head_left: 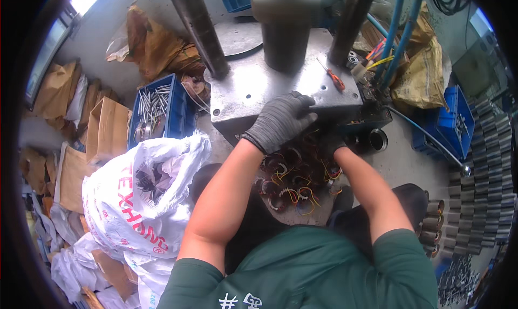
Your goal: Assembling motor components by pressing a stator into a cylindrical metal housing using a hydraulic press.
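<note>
My left hand (281, 120), in a grey knit glove, lies at the front edge of a thick metal press plate (232, 96). Its fingers stretch toward the right, and nothing shows in its grip. Below that edge, my right hand (330, 142) reaches in among dark shadow; its gloved fingers are hidden. Between my legs on the floor sit several wire-wound stators (278, 187) with yellow, red and blue leads. A dark hollow cylinder (377, 140) rests just right of my right hand. An orange-handled tool (337, 81), apparently a screwdriver, lies on the plate.
Two steel columns (197, 28) and a thick ram (286, 39) rise from the plate. At left stand a blue bin (175, 112) of metal rods and a white woven sack (113, 185). On the right are a blue bin (456, 112), blue hoses (402, 34) and stacked metal cylinders (480, 185).
</note>
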The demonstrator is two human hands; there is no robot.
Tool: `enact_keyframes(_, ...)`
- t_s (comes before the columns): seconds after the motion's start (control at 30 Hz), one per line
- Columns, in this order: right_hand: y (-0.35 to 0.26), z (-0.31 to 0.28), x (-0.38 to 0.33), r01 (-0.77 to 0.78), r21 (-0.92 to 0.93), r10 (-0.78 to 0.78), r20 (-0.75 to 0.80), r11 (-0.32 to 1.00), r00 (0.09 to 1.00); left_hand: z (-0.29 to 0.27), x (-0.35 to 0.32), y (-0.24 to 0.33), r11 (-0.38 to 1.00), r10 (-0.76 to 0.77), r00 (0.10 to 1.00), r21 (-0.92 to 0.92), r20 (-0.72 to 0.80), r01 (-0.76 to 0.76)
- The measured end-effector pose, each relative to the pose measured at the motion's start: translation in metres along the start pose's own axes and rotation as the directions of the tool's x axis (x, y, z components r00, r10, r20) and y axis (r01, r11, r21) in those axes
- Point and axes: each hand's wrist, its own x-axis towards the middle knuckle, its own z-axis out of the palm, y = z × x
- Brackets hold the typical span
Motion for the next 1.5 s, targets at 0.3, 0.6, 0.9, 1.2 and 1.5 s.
enact_keyframes(0.3,-0.055,-0.045,-0.031,-0.078,-0.298,0.119,0.122,0.951,0.985,0.001,0.007,-0.006,0.993,0.013,1.0,0.114,-0.013,-0.012)
enact_keyframes(0.6,-0.043,-0.158,-0.068,-0.164,0.002,0.146,0.447,0.987,0.883,0.001,0.009,0.006,0.988,0.048,0.999,0.146,0.0,-0.048)
enact_keyframes(0.9,-0.037,-0.227,-0.144,0.12,0.954,0.097,-0.096,-0.273,0.991,0.036,-0.004,0.014,0.934,-0.068,0.917,-0.349,-0.392,-0.08)
enact_keyframes(1.2,-0.063,-0.238,-0.142,0.257,0.88,0.129,-0.224,-0.4,0.966,0.067,-0.009,0.036,0.868,0.065,0.95,-0.452,-0.306,-0.205)
enact_keyframes(1.5,-0.077,-0.25,-0.151,0.272,0.912,0.073,-0.262,-0.306,0.962,0.068,-0.006,0.043,0.883,0.176,0.837,-0.294,-0.518,-0.367)
